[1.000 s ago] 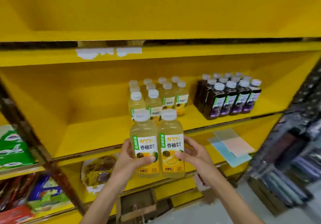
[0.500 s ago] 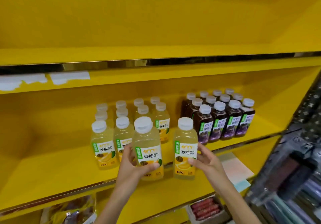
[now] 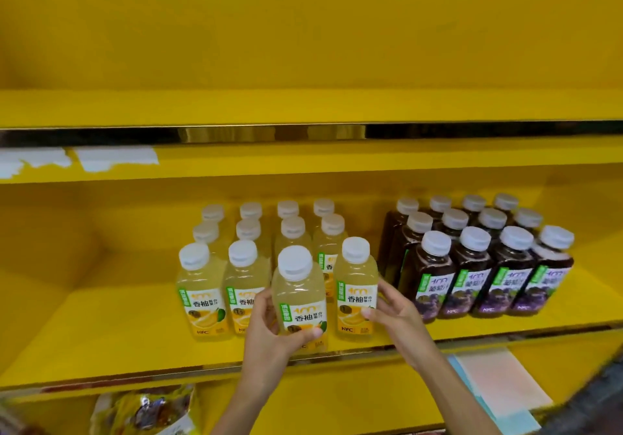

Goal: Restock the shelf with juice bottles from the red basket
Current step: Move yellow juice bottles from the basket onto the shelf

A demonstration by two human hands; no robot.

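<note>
My left hand (image 3: 269, 331) grips a pale yellow juice bottle (image 3: 298, 294) with a white cap, held at the front edge of the yellow shelf (image 3: 118, 343). My right hand (image 3: 392, 311) holds a second yellow juice bottle (image 3: 355, 294), which stands on the shelf at the right end of the front row. Behind and to the left stand several more yellow juice bottles (image 3: 202, 296) in rows. The red basket is out of view.
Several dark purple juice bottles (image 3: 472, 283) stand in rows right of the yellow ones. The shelf's left part is bare. An upper shelf board (image 3: 303, 151) hangs above. Below are a bagged snack (image 3: 145, 411) at left and pale paper sheets (image 3: 499, 380) at right.
Both hands have carried the two yellow bottles up and forward onto the shelf. The right bottle now stands in the front row; the view has moved closer.
</note>
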